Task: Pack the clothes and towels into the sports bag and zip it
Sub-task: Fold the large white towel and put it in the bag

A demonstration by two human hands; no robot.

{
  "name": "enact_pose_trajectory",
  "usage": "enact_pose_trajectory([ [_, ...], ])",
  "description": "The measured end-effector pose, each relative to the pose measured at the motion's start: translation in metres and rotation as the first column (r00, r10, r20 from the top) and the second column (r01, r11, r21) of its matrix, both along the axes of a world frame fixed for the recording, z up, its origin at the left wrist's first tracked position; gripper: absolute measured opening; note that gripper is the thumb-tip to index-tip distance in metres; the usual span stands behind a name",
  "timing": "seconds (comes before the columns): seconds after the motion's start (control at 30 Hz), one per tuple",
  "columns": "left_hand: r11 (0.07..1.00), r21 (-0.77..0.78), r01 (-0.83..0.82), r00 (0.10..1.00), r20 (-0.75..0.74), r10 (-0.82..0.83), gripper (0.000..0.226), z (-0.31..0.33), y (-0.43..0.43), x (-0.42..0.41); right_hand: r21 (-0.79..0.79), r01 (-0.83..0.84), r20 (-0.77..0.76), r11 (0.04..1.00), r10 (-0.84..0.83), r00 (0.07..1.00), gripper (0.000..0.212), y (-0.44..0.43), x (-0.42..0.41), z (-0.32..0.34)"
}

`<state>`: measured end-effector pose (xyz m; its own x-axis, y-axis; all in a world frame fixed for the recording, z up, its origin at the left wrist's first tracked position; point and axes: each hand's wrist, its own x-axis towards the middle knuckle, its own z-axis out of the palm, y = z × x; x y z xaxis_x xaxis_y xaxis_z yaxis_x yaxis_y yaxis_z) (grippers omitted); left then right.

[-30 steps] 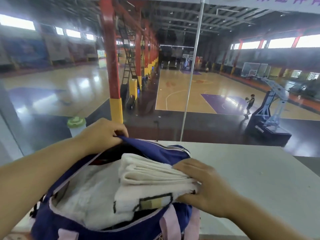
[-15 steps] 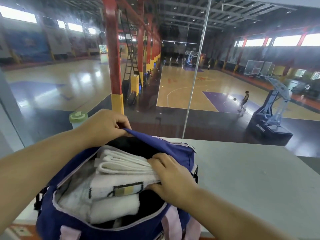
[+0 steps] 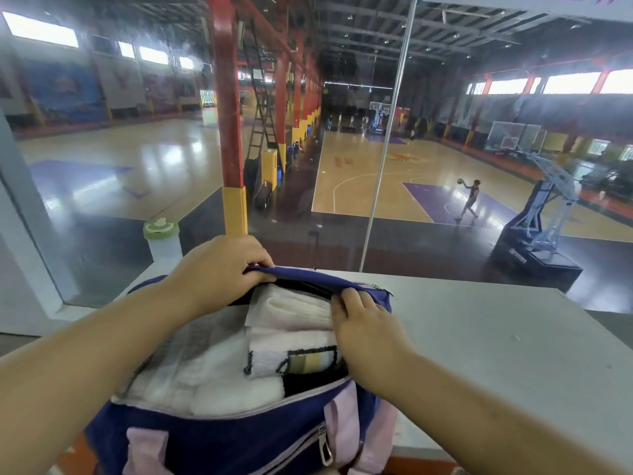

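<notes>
A navy sports bag (image 3: 239, 437) with pink straps lies open on the grey table (image 3: 496, 337) right in front of me. Folded white towels fill it; the top folded towel (image 3: 291, 341) has a dark-edged patch with yellow and grey squares. My left hand (image 3: 219, 272) pinches the far edge of the bag's opening and holds it up. My right hand (image 3: 366, 323) lies flat on the right end of the top towel, fingertips under the bag's far rim. The bag's zip is open.
A white bottle with a green lid (image 3: 161, 240) stands behind the bag at the left, against the glass pane (image 3: 383, 166). The table's grey top stretches to the right. Beyond the glass lies a basketball hall with a person and a hoop stand.
My right hand has pushed the top towel deeper into the bag, towards its far end. My left hand keeps holding the bag's rim up. The view has come closer to the bag.
</notes>
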<state>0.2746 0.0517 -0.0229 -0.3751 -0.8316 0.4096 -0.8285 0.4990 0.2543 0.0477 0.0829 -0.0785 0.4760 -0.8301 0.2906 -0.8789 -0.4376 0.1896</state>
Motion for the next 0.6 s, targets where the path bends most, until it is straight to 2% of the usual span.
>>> enact_pose_trajectory([
  [0.07, 1.000, -0.023, -0.007, 1.000, -0.028, 0.006, 0.008, -0.003, 0.006, -0.001, -0.024, -0.064, 0.029, 0.998, 0.065, 0.997, 0.094, 0.007, -0.003, -0.002],
  [0.1, 0.999, -0.033, -0.009, 0.999, -0.044, 0.008, 0.009, -0.004, 0.008, -0.001, -0.033, -0.134, 0.031, 0.990, 0.135, 0.990, 0.093, 0.014, -0.005, 0.001],
  [0.17, 0.999, -0.051, -0.010, 0.997, -0.071, 0.007, 0.009, -0.007, 0.012, -0.002, -0.021, -0.284, 0.010, 0.959, 0.284, 0.959, 0.080, 0.022, -0.007, 0.000],
  [0.27, 0.998, -0.058, -0.002, 0.999, -0.053, -0.001, 0.009, -0.008, 0.016, -0.007, 0.159, -0.375, 0.048, 0.913, 0.372, 0.927, 0.058, 0.029, 0.005, 0.003],
  [0.33, 0.998, -0.064, -0.004, 0.999, -0.036, 0.002, 0.011, -0.009, 0.019, -0.011, 0.272, -0.295, 0.101, 0.916, 0.278, 0.955, 0.050, 0.028, 0.020, 0.004],
  [0.43, 0.997, -0.081, -0.006, 1.000, -0.031, 0.003, 0.015, -0.011, 0.023, -0.014, 0.279, -0.177, 0.073, 0.944, 0.163, 0.984, 0.045, 0.017, 0.040, 0.002],
  [0.53, 0.998, -0.068, -0.016, 0.999, -0.045, 0.013, 0.025, -0.009, 0.026, -0.014, 0.412, -0.055, 0.025, 0.910, 0.049, 0.998, 0.062, 0.003, 0.047, -0.004],
  [0.6, 0.998, -0.065, -0.025, 0.999, -0.045, 0.022, 0.023, -0.006, 0.026, -0.015, 0.511, -0.018, -0.037, 0.859, 0.043, 0.998, 0.071, 0.002, 0.045, -0.007],
])
